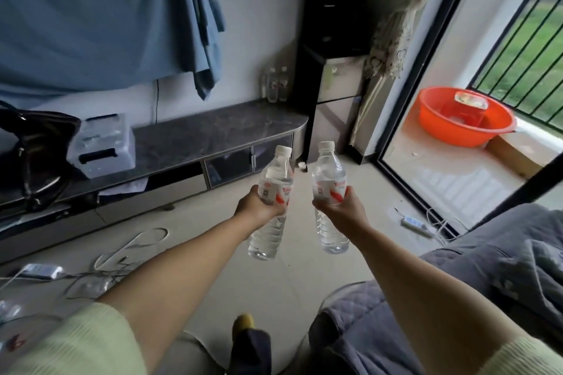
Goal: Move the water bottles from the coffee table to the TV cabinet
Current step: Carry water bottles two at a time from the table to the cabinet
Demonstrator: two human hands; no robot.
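Observation:
I hold a clear water bottle in each hand, both with white caps and red-and-white labels, out in front of me above the floor. My left hand (257,207) grips the left bottle (274,173) at its label. My right hand (344,207) grips the right bottle (329,170) the same way. The dark marble-topped TV cabinet (213,134) runs along the wall ahead and to the left. At its far right end, against the wall, stand a few more water bottles (275,85).
A black bag (36,149) and a clear plastic box (102,146) sit on the cabinet's left part. A black water dispenser (332,55) stands right of the cabinet. Cables and power strips (39,271) lie on the floor. A grey sofa (472,283) is at my right; an orange basin (463,119) sits on the balcony.

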